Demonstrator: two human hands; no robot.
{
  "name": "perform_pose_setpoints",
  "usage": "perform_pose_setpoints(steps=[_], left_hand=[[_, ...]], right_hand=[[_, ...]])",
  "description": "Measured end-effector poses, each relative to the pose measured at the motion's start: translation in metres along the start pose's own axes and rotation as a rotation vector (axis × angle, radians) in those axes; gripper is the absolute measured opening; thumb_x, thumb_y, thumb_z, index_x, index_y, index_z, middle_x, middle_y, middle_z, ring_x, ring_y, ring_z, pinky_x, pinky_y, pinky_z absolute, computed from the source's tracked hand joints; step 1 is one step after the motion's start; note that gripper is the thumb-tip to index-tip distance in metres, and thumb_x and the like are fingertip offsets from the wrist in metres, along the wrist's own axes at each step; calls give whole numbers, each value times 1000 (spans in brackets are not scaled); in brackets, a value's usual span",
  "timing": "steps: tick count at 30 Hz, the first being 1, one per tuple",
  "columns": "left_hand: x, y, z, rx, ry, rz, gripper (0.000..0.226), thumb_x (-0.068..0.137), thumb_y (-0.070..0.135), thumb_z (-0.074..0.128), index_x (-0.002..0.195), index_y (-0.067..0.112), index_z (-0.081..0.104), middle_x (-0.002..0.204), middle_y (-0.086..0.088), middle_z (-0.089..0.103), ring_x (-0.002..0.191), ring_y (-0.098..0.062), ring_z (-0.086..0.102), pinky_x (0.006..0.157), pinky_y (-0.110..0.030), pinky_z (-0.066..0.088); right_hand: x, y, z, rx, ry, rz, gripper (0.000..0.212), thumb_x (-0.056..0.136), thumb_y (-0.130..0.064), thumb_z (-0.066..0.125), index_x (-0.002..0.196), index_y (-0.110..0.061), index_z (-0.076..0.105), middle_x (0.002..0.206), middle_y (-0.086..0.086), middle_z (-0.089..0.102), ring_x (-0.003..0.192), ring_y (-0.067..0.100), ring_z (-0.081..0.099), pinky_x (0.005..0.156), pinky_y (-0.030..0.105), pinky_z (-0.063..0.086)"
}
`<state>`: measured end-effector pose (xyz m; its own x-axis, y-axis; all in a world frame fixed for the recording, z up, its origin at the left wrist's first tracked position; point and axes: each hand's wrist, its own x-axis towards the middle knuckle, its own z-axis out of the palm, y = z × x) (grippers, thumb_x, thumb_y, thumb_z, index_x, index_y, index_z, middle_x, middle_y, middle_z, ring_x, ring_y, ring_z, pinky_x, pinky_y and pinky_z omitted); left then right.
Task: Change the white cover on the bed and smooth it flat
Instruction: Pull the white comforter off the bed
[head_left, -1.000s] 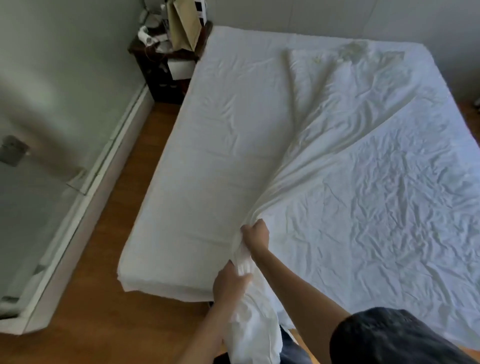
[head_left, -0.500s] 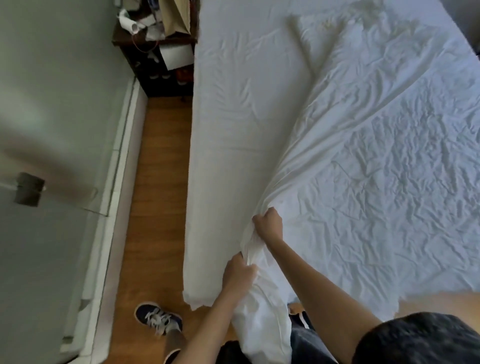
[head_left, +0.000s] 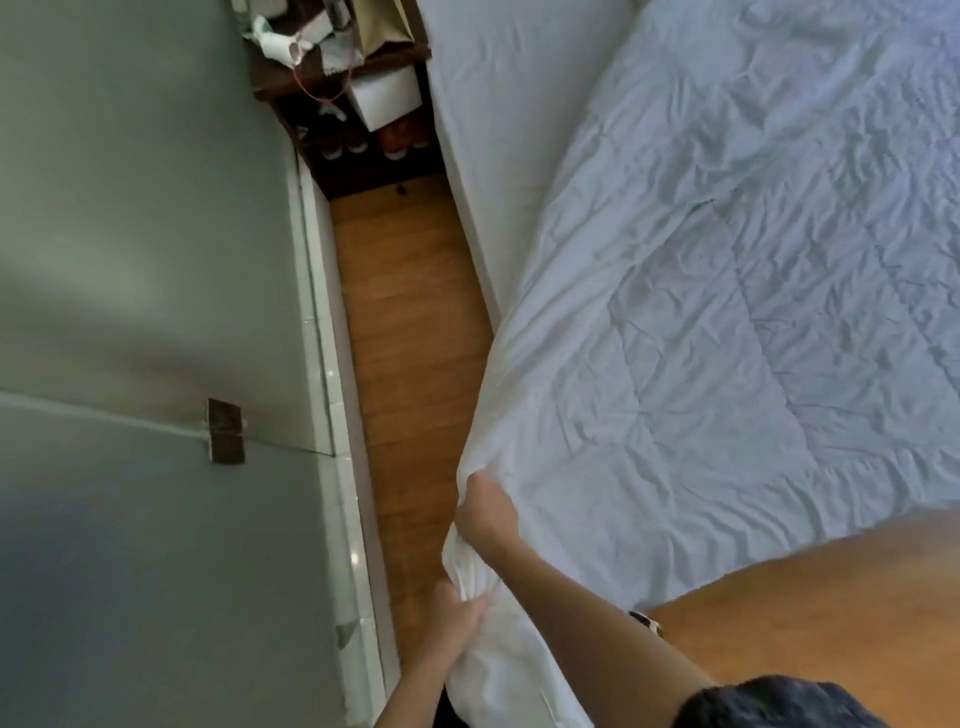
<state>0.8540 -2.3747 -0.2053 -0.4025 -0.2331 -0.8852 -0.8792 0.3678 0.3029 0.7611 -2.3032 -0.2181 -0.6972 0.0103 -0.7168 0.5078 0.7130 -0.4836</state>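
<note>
Currently both hands grip the white cover (head_left: 701, 312) at its bunched corner, lower centre of frame: right hand (head_left: 485, 512) above, left hand (head_left: 457, 618) below. Cover drapes across the bed (head_left: 498, 104), filling the right side.

Bare forearms, no sleeves in view — a dark grey garment (head_left: 779, 701) at the lower edge.

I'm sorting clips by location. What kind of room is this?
Most likely a bedroom at home: a bed under a wrinkled white cover, a cluttered dark nightstand beside it, and a wood floor.
</note>
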Motion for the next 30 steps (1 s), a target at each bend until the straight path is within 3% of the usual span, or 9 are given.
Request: perform_pose_setpoints(steps=[2,3,4,5,7,11,20,24,30], left_hand=[[21,-27,4,177,65,0,25,80,34,68,92,16,57,84,-2,63,76,-14,62,70,-21,49],[38,-43,10,325,96,23,51,74,46,66,113,15,57,104,-3,65,96,-18,63,87,-26,50],[57,-56,15,457,125,36,72,71,54,60,133,19,46,126,-2,59,117,-21,56,102,-32,43],[78,-70,19,505,116,42,80,72,56,54,143,24,33,139,-1,50,127,-22,48,108,-37,38],[78,-67,17,594,120,67,78,77,55,47,145,24,25,141,-4,48,127,-24,47,106,-39,39],[47,-22,2,705,104,188,75,90,45,55,151,20,21,149,-6,38,135,-25,39,109,-35,34],[45,25,4,755,73,334,61,95,38,53,148,18,31,146,-4,41,133,-23,39,104,-33,38],[65,49,-18,816,34,408,57,94,40,52,145,19,37,141,-2,45,129,-20,44,100,-32,42],[127,132,-93,1030,-4,539,56,97,36,47,147,17,32,144,-5,40,133,-23,38,107,-34,36]], right_hand=[[-1,5,17,-107,-109,10,36,95,-8,45,131,-10,40,125,10,53,115,27,55,87,26,43],[-2,10,22,-146,-168,12,38,95,-11,46,133,-11,39,127,11,51,117,29,53,91,30,45],[-4,15,26,-162,-217,11,44,96,-17,49,138,-12,36,131,13,49,119,31,52,95,34,46],[-6,19,28,-162,-248,11,51,96,-25,51,142,-13,32,135,13,46,121,31,51,96,36,45],[-9,27,28,-149,-241,14,60,96,-37,53,146,-15,30,140,12,44,124,31,48,97,37,44],[-7,47,15,-132,-170,46,60,94,-42,51,144,-14,34,140,12,44,125,31,47,100,41,44],[-6,74,-36,-32,-61,138,53,95,-40,48,141,-15,39,138,9,47,124,26,49,102,37,43],[12,63,-50,-21,-63,184,49,97,-38,47,140,-14,42,139,6,49,125,23,49,103,34,42],[80,-1,-75,4,38,252,52,98,-39,46,142,-12,41,139,6,51,123,22,52,100,33,44]])
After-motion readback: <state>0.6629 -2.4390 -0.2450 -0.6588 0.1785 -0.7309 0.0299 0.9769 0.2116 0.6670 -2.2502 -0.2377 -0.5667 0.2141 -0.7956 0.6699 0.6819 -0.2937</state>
